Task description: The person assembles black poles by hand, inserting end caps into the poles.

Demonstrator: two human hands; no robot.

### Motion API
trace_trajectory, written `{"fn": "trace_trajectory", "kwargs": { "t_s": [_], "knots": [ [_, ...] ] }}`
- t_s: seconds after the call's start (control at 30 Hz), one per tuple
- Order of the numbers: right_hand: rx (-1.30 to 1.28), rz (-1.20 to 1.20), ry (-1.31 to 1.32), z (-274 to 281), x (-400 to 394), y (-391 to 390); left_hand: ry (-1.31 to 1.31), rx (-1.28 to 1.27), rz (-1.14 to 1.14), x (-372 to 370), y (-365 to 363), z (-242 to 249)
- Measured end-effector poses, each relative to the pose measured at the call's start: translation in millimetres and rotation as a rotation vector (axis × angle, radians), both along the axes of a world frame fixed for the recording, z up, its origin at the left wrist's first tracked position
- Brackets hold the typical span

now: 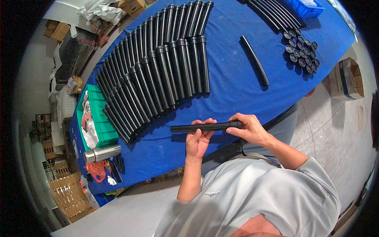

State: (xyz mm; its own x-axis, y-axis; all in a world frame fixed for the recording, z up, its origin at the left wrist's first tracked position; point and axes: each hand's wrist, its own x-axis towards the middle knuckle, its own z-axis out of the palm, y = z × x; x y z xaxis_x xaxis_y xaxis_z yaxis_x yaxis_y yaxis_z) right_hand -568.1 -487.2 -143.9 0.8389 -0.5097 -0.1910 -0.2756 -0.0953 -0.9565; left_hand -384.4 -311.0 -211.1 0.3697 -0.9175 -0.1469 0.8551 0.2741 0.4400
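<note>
A black plastic tube lies level across both my hands above the near edge of the blue-covered table. My left hand supports it around the middle, thumb in front and fingers behind. At its right end, my right hand grips the wider black cap between thumb and fingers. Beyond my hands, rows of similar capped black tubes lie side by side. One single tube lies apart to the right. A cluster of round black caps sits farther right, beside several uncapped tubes.
On the left, a green crate holds plastic-wrapped items. A steel flask lies near it, with a red plastic bag below. A blue bin stands at the far right corner. A cardboard box is on the floor.
</note>
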Motion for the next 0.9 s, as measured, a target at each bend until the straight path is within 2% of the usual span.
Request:
{"fn": "trace_trajectory", "kwargs": {
  "t_s": [0.7,0.8,0.9],
  "knots": [
    [0.011,0.012,-0.006,-5.2,-1.7,-0.4,-0.014,0.014,0.0,-0.6,-0.6,2.0],
    [-0.238,-0.015,-0.184,-11.8,-0.6,5.4,0.01,0.042,0.052,-5.2,-5.3,9.7],
    [-0.325,0.001,-0.195,-7.4,0.1,7.7,0.016,0.02,0.03,-1.2,0.0,0.5]
  ]
}}
